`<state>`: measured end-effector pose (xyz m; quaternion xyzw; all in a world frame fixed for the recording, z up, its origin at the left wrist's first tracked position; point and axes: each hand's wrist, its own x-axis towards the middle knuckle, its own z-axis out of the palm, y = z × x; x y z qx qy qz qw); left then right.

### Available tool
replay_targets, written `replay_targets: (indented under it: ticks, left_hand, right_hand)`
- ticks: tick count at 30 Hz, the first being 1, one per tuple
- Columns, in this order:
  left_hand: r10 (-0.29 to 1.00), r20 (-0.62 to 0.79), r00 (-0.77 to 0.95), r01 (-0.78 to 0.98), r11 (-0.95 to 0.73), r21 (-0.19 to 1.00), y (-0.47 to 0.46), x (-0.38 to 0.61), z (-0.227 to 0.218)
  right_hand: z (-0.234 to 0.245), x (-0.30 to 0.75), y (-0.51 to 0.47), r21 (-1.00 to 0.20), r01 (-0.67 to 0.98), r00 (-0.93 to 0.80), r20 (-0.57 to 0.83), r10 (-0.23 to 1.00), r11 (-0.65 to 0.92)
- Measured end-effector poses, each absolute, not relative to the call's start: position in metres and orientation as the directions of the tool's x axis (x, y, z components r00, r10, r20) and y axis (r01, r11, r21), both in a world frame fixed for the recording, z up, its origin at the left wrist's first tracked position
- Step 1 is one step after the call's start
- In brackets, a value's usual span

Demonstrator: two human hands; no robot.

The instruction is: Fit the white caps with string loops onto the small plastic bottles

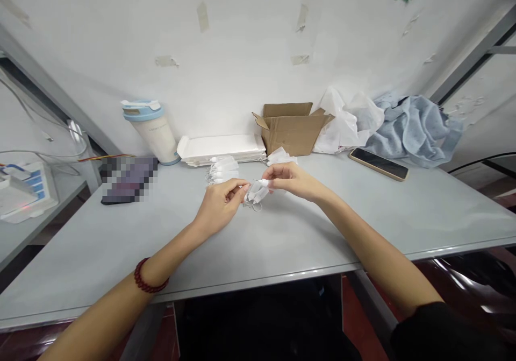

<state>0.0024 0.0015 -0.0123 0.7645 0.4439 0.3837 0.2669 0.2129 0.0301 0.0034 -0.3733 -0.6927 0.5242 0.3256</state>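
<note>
My left hand (pixel 221 204) and my right hand (pixel 291 181) meet over the middle of the table (pixel 258 248). Between them is a small bunch of white translucent tube-like pieces (pixel 257 191) with thin white cord loops hanging below; their exact kind is unclear. My right thumb and fingers pinch the white end of one piece. At the bunch's left end, my left thumb and forefinger are pinched together near the cords, and the exact contact is partly hidden. Just behind my left hand lies a row of similar white pieces (pixel 224 169). More white pieces (pixel 282 155) show behind my right hand.
Along the wall stand a cream tumbler with a blue lid (pixel 155 132), flat white boxes (pixel 223 147), an open cardboard box (pixel 290 132), a white plastic bag (pixel 344 121) and blue cloth (pixel 415 129). A phone (pixel 379 164) lies right; a blurred dark item (pixel 129 180) lies left.
</note>
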Motion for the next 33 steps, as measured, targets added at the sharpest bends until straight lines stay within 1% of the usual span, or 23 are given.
replay_targets:
  ticks: [3,11,20,27,33]
  left_hand:
    - [0.894,0.321,0.314,0.455,-0.438,0.775,0.0013,0.0022,-0.0117]
    - [0.912,0.260,0.318,0.457,-0.388,0.801,0.0008,0.0017,-0.0112]
    - [0.909,0.261,0.326,0.458,-0.393,0.798,0.0013,0.0007,-0.0152]
    - [0.914,0.258,0.313,0.445,-0.381,0.811,0.0018,0.0014,-0.0154]
    - [0.911,0.260,0.319,0.465,-0.390,0.795,0.0010,0.0001,-0.0153]
  right_hand:
    - [0.0042,0.2115,0.0289,-0.965,0.193,-0.515,0.052,0.855,0.175]
    - [0.0057,0.2094,0.0266,-0.959,0.206,-0.536,0.054,0.843,0.192]
    - [0.0030,0.2085,0.0267,-0.958,0.202,-0.553,0.061,0.831,0.205]
    - [0.0036,0.2079,0.0266,-0.960,0.212,-0.545,0.038,0.838,0.182]
    - [0.0015,0.2087,0.0277,-0.952,0.222,-0.552,0.053,0.832,0.208]
